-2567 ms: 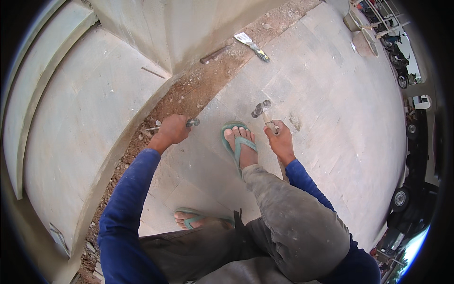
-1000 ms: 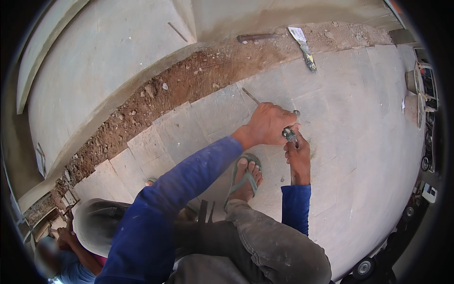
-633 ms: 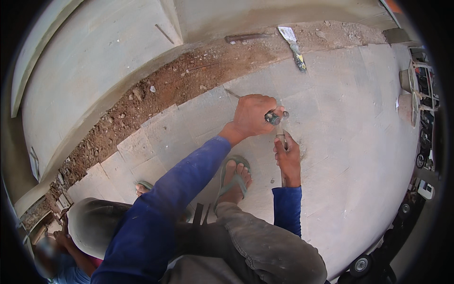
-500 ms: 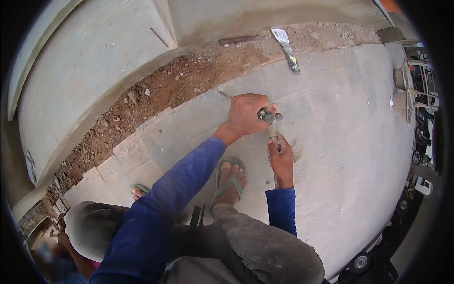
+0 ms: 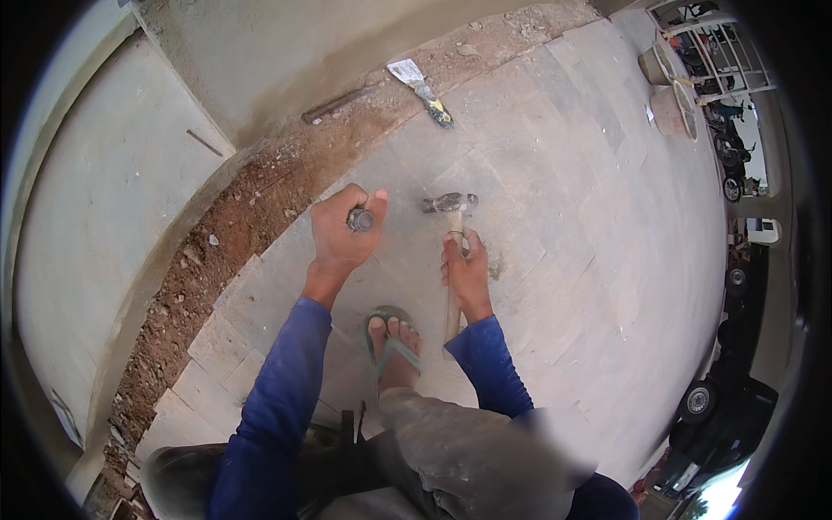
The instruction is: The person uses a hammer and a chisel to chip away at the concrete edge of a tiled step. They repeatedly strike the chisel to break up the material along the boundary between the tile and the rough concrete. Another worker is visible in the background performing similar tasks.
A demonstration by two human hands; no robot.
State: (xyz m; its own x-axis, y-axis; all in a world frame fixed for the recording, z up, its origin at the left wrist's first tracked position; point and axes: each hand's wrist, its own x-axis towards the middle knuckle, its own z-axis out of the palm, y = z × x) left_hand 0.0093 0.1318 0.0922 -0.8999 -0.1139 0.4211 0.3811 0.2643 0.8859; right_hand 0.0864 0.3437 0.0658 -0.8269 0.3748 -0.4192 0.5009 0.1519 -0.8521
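Note:
My left hand [image 5: 340, 232] is closed in a fist around a chisel [image 5: 360, 220], whose round dark struck end shows by the thumb; its shaft is hidden in the hand. To the right, my right hand [image 5: 469, 273] grips the pale wooden handle of a hammer [image 5: 450, 204] with a dusty metal head. The handle's lower end runs down past my wrist. Head and chisel are apart, both above the paved floor [image 5: 555, 286].
A paint-marked scraper [image 5: 422, 94] and a rusty metal bar [image 5: 338, 104] lie by the strip of bare soil [image 5: 199, 260] along the wall. Buckets [image 5: 672, 113] stand at the far right, near parked motorbikes [image 5: 732, 160]. My sandalled foot [image 5: 396, 347] is just below my hands.
My hands have drawn apart: the left has moved left with the chisel, away from the hammer head. The hammer now shows whole. The view has also shifted and turned.

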